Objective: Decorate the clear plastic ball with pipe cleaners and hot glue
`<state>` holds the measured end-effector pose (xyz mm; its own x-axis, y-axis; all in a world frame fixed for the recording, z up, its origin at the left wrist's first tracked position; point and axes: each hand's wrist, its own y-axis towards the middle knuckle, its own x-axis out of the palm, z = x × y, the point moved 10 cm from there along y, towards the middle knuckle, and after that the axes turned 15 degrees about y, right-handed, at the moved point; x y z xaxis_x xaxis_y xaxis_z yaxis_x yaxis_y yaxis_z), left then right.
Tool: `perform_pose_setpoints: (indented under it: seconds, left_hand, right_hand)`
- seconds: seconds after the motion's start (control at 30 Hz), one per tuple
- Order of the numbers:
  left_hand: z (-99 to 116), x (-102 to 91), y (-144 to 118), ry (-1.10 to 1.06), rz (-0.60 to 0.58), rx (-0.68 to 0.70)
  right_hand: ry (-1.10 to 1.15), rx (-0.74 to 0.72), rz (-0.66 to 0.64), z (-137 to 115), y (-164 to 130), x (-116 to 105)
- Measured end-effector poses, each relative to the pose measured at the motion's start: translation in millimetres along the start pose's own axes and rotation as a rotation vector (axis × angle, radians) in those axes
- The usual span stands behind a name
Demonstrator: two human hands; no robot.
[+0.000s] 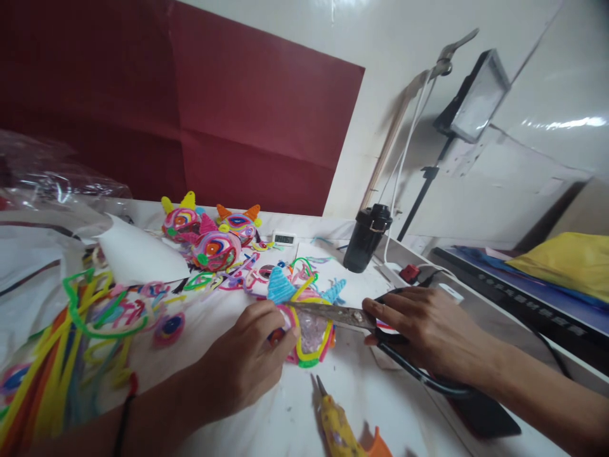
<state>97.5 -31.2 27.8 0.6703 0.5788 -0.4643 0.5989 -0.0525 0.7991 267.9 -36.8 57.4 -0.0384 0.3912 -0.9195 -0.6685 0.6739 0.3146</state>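
Note:
My right hand (pixel 423 330) is closed round the black handles of a pair of scissors (pixel 349 315). Their metal blades lie across a colourful pipe-cleaner animal face (pixel 311 333) with blue ears and a yellow outline. At its left side, my left hand (pixel 245 362) pinches the edge of this face with bent fingers, close to the blade tips. Whether the blades are cutting anything cannot be made out. A yellow glue gun (pixel 337 422) with an orange trigger lies in front of the face, its nozzle pointing away from me.
Finished animal faces (pixel 216 247) sit at the back beside a small digital clock (pixel 284 238). Loose pipe cleaners (pixel 57 355) and a white paper sheet (pixel 140 251) lie at left. A black bottle (pixel 366 238) stands back right, near a phone (pixel 485 412) and a lamp stand (pixel 419 203).

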Motion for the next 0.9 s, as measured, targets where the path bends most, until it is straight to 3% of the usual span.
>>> perform_pose_setpoints:
  seconds: [0.2, 0.43, 0.6, 0.73, 0.83, 0.9]
  left_hand:
    - [-3.1, -0.6, -3.1, -0.024, 0.055, -0.031]
    - [-3.3, 1.8, -2.8, 0.001, -0.054, -0.028]
    - [-3.6, 6.8, -12.1, -0.043, 0.022, -0.027]
    - [-1.0, 10.7, -14.4, -0.064, 0.014, 0.004]
    - [-1.7, 10.1, -13.6, -0.038, 0.004, 0.001]
    - [-1.9, 11.1, -13.4, -0.019, -0.007, -0.002]
  right_hand:
    - [0.19, 0.137, -0.032, 8.9, -1.2, 7.3]
    - [0.514, 0.548, 0.073, 35.0, -37.3, 0.5]
    - [0.479, 0.743, 0.119, 48.4, -89.6, 16.6]
    - [0.428, 0.877, 0.07, 53.5, -126.2, 50.3]
    - [0.306, 0.917, 0.003, 51.6, -134.2, 64.5]
    - [0.196, 0.862, -0.017, 44.9, -123.6, 60.5]
